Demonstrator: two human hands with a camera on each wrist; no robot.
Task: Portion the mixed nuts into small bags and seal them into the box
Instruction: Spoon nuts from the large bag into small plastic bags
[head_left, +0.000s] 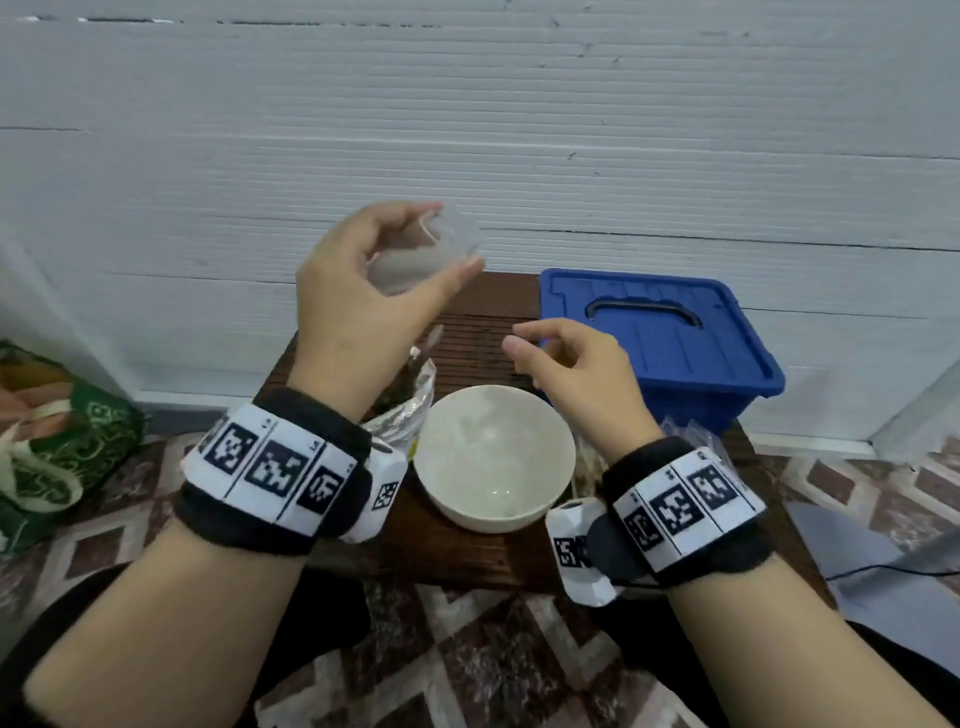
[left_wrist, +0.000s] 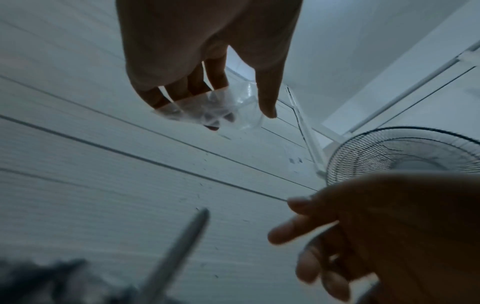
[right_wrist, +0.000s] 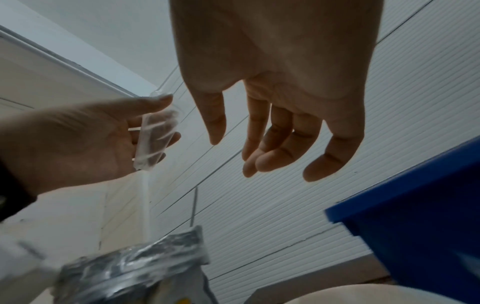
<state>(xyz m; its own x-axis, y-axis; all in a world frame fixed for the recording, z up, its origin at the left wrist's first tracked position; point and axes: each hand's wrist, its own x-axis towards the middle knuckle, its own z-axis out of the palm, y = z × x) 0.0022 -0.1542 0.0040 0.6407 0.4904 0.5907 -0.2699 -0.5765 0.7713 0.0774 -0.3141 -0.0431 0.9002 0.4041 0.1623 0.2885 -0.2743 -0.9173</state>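
**Hands raised over surface, one small bag in left grip**

Nearest: patterned floor (head_left: 467, 665) and both forearms, each with a marker band at the wrist.

Next: white bowl (head_left: 493, 457) near the front edge of the dark wooden surface (head_left: 483, 551), between the two wrists. Contents of bowl not clear. Foil nut pouch (head_left: 410, 400) just left of the bowl, top open, partly hidden behind the left wrist. Clear plastic (head_left: 691, 434), likely spare bags, just right of the bowl behind the right wrist.

Further: right hand (head_left: 571, 364) in the air beyond the bowl, grip loose, fingers relaxed and slightly curled, nothing held. Confirmed from the right wrist view.

Further and higher: left hand (head_left: 374, 280) lifted above the surface, grip closed round a small clear bag (head_left: 441, 244), thumb on one side, fingers on the other. Bag apart from the right hand. Contents of bag not discernible.

Far right of surface: blue box (head_left: 660, 338), lid on, dark handle (head_left: 644, 312) lying flat in its recess.

Far left on the floor: green patterned bag (head_left: 67, 447).

Behind everything: white ribbed wall (head_left: 467, 130).
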